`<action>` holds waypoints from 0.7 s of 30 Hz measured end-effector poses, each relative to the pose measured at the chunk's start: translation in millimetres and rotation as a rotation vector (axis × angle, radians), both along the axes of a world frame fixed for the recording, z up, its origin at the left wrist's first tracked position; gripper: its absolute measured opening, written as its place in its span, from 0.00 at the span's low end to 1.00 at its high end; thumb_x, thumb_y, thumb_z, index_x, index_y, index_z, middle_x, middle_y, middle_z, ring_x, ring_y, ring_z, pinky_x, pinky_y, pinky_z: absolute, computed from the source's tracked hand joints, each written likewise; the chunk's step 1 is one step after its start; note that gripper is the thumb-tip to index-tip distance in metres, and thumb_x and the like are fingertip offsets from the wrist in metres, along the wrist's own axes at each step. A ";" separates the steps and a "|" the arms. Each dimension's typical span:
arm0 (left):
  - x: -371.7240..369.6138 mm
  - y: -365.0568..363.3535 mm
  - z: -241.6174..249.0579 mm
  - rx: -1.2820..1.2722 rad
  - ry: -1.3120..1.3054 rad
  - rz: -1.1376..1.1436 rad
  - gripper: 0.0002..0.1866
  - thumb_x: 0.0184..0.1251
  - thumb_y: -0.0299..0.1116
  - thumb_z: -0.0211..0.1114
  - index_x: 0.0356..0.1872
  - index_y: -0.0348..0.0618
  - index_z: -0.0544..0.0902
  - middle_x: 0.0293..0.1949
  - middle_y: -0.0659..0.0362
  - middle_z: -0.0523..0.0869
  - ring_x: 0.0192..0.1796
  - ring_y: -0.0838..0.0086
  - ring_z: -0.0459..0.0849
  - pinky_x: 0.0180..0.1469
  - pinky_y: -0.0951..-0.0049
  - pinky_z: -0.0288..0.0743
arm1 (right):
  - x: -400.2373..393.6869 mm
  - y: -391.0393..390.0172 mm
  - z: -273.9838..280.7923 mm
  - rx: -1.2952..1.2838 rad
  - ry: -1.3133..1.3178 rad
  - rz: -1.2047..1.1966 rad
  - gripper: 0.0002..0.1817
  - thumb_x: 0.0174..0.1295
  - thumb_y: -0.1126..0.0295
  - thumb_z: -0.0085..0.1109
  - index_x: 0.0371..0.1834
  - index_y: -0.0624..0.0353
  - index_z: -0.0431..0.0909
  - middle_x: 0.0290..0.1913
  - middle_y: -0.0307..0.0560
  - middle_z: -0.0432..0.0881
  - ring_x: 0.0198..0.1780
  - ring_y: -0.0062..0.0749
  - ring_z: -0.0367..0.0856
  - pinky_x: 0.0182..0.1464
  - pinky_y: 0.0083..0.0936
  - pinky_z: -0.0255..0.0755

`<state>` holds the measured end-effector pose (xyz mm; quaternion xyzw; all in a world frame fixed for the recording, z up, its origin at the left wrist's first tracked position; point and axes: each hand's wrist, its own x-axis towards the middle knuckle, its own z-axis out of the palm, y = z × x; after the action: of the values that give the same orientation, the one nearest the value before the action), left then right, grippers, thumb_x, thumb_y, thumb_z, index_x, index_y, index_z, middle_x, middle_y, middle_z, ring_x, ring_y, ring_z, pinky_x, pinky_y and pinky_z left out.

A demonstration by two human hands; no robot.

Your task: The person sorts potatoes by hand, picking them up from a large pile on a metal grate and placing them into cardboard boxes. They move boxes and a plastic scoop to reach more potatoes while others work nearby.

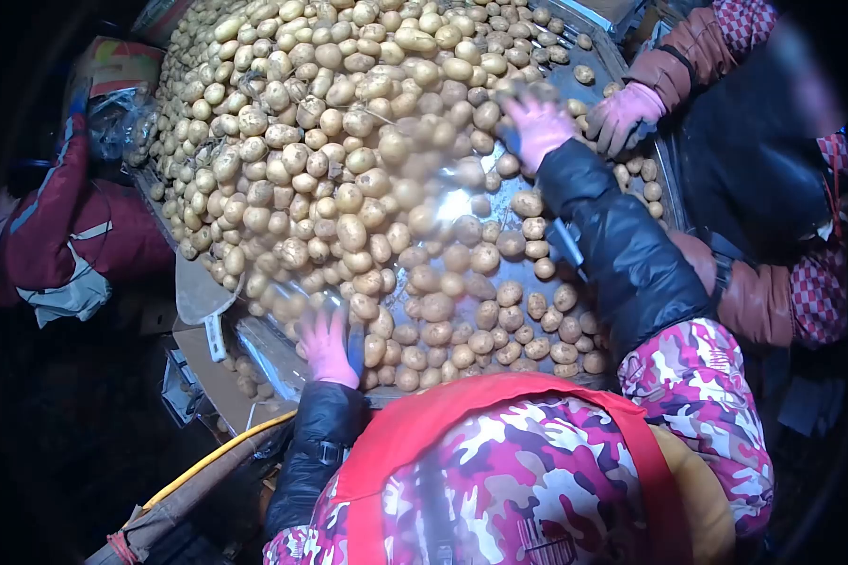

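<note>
A large heap of potatoes (349,141) covers most of the sorting table (410,306), thinning towards the near side. My left hand (327,347), in a pink glove, lies at the near left edge of the heap with its fingers stretched out over potatoes. Reaching far forward to the right, my right hand (542,130) wears a pink glove with a dark palm side. Its fingers are spread against potatoes at the heap's right flank, slightly blurred. Neither hand is closed round a potato. Black sleeve covers run up both my forearms.
A co-worker's gloved hand (625,118) is close to my right hand. At the left stands another person in a dark red sleeve (47,207). A grey scoop (203,292) rests by the table's left edge, above a cardboard box (219,372). A yellow tube (212,457) runs at lower left.
</note>
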<state>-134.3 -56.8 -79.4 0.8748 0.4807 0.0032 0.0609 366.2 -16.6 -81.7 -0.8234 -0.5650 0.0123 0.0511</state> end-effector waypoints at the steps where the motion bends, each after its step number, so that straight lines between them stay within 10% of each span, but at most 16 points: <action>1: 4.1 -1.8 -0.2 -0.013 0.000 0.019 0.28 0.74 0.46 0.64 0.73 0.53 0.77 0.75 0.50 0.73 0.81 0.43 0.60 0.83 0.35 0.43 | 16.3 1.2 -4.8 -0.005 -0.033 -0.069 0.42 0.68 0.61 0.64 0.85 0.36 0.58 0.82 0.53 0.64 0.78 0.52 0.70 0.79 0.59 0.58; 4: 2.5 1.9 -5.9 -0.015 0.008 0.039 0.28 0.76 0.49 0.62 0.73 0.54 0.77 0.74 0.50 0.73 0.83 0.43 0.58 0.84 0.32 0.37 | 40.0 -4.6 -38.3 0.027 -0.260 -0.138 0.39 0.71 0.49 0.60 0.85 0.37 0.59 0.85 0.51 0.59 0.80 0.59 0.65 0.79 0.63 0.59; 9: -2.1 4.7 -23.0 -0.006 -0.041 0.041 0.29 0.76 0.51 0.61 0.74 0.56 0.77 0.76 0.54 0.73 0.84 0.44 0.55 0.83 0.32 0.37 | -51.9 -30.6 -18.8 0.052 0.071 -0.216 0.43 0.68 0.47 0.63 0.85 0.41 0.58 0.84 0.53 0.59 0.81 0.59 0.63 0.77 0.75 0.54; 15: -2.0 9.6 -21.0 0.000 0.042 0.031 0.29 0.75 0.49 0.64 0.75 0.60 0.76 0.77 0.56 0.71 0.84 0.45 0.54 0.82 0.31 0.42 | -190.2 -100.7 24.9 -0.176 0.282 0.203 0.48 0.71 0.31 0.50 0.88 0.46 0.57 0.87 0.63 0.51 0.87 0.66 0.48 0.83 0.70 0.34; 21: -2.4 5.1 -22.9 0.037 0.081 0.007 0.31 0.75 0.52 0.64 0.76 0.59 0.74 0.81 0.62 0.68 0.85 0.47 0.52 0.80 0.26 0.42 | -207.8 -159.9 14.2 0.079 0.320 1.039 0.33 0.65 0.52 0.63 0.74 0.47 0.74 0.77 0.56 0.69 0.83 0.59 0.57 0.78 0.67 0.53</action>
<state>-136.7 -51.6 -102.3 0.8734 0.4858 -0.0230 0.0252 158.3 -176.5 -67.5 -0.4212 -0.8826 0.1401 0.1546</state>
